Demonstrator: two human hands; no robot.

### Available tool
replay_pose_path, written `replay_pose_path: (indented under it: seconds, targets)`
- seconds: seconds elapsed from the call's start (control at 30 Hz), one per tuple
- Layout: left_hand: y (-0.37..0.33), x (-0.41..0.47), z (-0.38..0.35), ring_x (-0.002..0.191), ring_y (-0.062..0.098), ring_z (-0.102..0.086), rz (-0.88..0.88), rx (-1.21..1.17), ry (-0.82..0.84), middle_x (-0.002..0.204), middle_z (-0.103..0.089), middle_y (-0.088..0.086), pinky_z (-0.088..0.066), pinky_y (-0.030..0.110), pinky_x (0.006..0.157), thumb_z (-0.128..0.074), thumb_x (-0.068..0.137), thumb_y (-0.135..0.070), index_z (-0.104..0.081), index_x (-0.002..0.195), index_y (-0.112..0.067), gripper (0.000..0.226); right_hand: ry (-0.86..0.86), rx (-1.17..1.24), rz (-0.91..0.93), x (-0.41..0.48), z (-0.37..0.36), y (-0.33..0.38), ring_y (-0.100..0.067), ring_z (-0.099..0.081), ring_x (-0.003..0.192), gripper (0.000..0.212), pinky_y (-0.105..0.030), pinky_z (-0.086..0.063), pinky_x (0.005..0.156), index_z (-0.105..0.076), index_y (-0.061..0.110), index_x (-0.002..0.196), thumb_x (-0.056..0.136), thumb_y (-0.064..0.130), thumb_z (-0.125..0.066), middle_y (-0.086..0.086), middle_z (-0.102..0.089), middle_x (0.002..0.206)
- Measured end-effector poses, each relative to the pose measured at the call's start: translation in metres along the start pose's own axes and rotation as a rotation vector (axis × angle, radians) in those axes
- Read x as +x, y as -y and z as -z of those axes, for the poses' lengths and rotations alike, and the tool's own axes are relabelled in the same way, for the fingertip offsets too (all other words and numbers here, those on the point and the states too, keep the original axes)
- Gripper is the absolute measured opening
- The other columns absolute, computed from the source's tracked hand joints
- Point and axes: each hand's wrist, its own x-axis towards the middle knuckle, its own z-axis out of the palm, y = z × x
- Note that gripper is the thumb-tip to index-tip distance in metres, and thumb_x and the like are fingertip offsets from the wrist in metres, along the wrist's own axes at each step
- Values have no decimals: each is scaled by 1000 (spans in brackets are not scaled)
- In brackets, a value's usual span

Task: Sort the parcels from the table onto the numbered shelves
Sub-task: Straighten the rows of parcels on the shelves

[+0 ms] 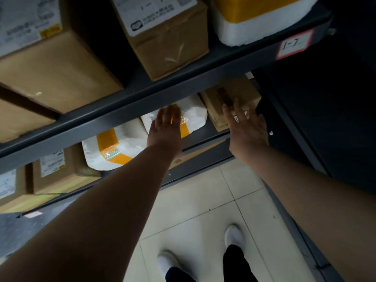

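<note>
Both my arms reach into a grey metal shelf unit. My left hand lies flat with straight fingers on a white foam parcel banded with yellow tape on the lower shelf. My right hand is spread open against a brown cardboard parcel at the right end of the same shelf. A second white foam parcel with yellow tape lies to the left of the first. The upper shelf's front rail carries a red-bordered label that reads 1-7.
On the upper shelf stand cardboard boxes and a white foam box with yellow tape. More labelled cartons sit lower left. Pale tiled floor and my white shoes are below. A dark upright bounds the shelf on the right.
</note>
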Motion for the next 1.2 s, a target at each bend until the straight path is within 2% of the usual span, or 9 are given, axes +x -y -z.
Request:
replay_pose_path:
  seconds: [0.33, 0.43, 0.57, 0.7, 0.87, 0.97, 1.07, 1.13, 1.2]
  targets:
    - [-5, -14, 13, 150, 27, 2, 0, -42, 14, 164, 3, 7, -16, 39, 121, -55, 85, 0, 3, 156, -14, 93, -29, 61, 48, -15, -8, 5, -38, 2, 146, 109, -54, -18, 116, 12, 26, 152, 78, 12, -67, -6, 17, 159]
    - [-12, -37, 23, 151, 25, 3, 18, -71, 47, 164, 6, 5, -14, 37, 121, -53, 86, 4, 4, 156, -16, 93, 57, 2, 89, -31, 0, 7, -33, 9, 147, 97, -53, -12, 118, 7, 20, 154, 85, 17, -61, -6, 19, 159]
    - [-18, -75, 39, 151, 25, 3, -32, 8, 128, 164, 8, 6, -13, 40, 122, -50, 89, 1, 1, 156, -14, 85, 105, -2, 105, -59, 22, 18, -29, 9, 148, 80, -52, -5, 119, -10, 16, 153, 88, 15, -56, -5, 6, 161]
    - [-10, -114, 62, 150, 28, -7, -91, 60, 153, 162, -10, 11, -20, 41, 120, -55, 92, -6, -19, 153, -10, 72, 75, 45, 120, -98, 49, 39, -25, -2, 148, 69, -52, -13, 118, -29, 16, 146, 85, 16, -60, -4, -15, 157]
    - [17, -184, 104, 149, 27, -8, -81, -8, 132, 160, -15, 12, -19, 36, 118, -51, 98, -17, -21, 152, -9, 63, 82, 46, 128, -160, 88, 74, -25, -2, 148, 68, -50, -9, 118, -27, 18, 148, 87, 15, -58, -4, -14, 159]
    - [43, -230, 130, 147, 29, -15, -106, -8, 91, 157, -22, 14, -23, 37, 117, -52, 94, -13, -28, 150, -9, 61, 42, 71, 161, -200, 114, 98, -24, -21, 143, 57, -46, -22, 113, -39, 19, 142, 88, 16, -56, -3, -32, 150]
    - [73, -277, 159, 143, 30, -26, -118, -6, 90, 152, -33, 16, -32, 39, 113, -52, 95, -20, -39, 146, -12, 53, -52, 121, 232, -240, 142, 125, -23, -46, 120, 37, -37, -42, 91, -55, 20, 125, 88, 18, -54, -1, -51, 128]
    - [92, -307, 177, 135, 30, -36, -115, 1, 62, 146, -40, 14, -37, 40, 108, -54, 95, -25, -45, 143, -14, 50, -86, 137, 268, -263, 162, 147, -25, -53, 112, 30, -35, -43, 81, -57, 19, 122, 94, 26, -50, -1, -53, 123]
    - [110, -335, 193, 130, 29, -42, -112, 12, 19, 143, -44, 11, -39, 39, 106, -56, 95, -28, -44, 143, -15, 51, -115, 140, 279, -284, 184, 169, -25, -54, 114, 35, -36, -45, 83, -54, 20, 129, 98, 34, -46, -1, -53, 129]
